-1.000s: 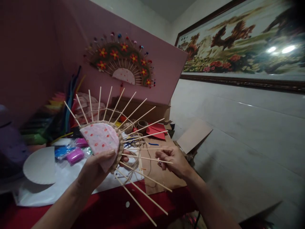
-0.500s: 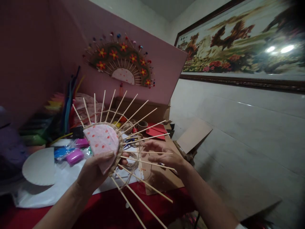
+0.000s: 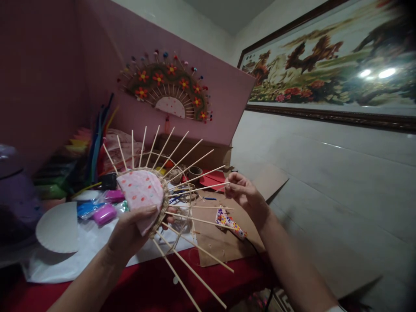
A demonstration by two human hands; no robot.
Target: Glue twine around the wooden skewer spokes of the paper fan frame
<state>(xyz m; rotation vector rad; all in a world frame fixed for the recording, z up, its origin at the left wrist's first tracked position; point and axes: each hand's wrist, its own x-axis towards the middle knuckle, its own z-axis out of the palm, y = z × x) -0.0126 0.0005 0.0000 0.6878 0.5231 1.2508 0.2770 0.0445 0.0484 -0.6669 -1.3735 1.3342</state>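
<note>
Half-round fan-shaped piece [image 3: 141,190] up above the red-covered table [image 3: 143,284]: pinkish-white cloth face, red spots, woven twine rim [image 3: 166,197], thin bare sticks [image 3: 182,158] radiating outward. Your left hand [image 3: 131,223] is clamped on it, thumb on the cloth. Your right hand [image 3: 243,193] curls at one stick's tip; can't tell if it's gripping.

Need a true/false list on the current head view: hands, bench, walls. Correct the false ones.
1. The left hand holds the dotted half-round panel. True.
2. The right hand grips the flower-patterned gun. False: that hand is at the tip of a stick; the gun lies on brown cardboard.
3. Horses show in the framed picture. True.
4. The white half-disc sits right of the pink packets. False: it is left of them.
</note>
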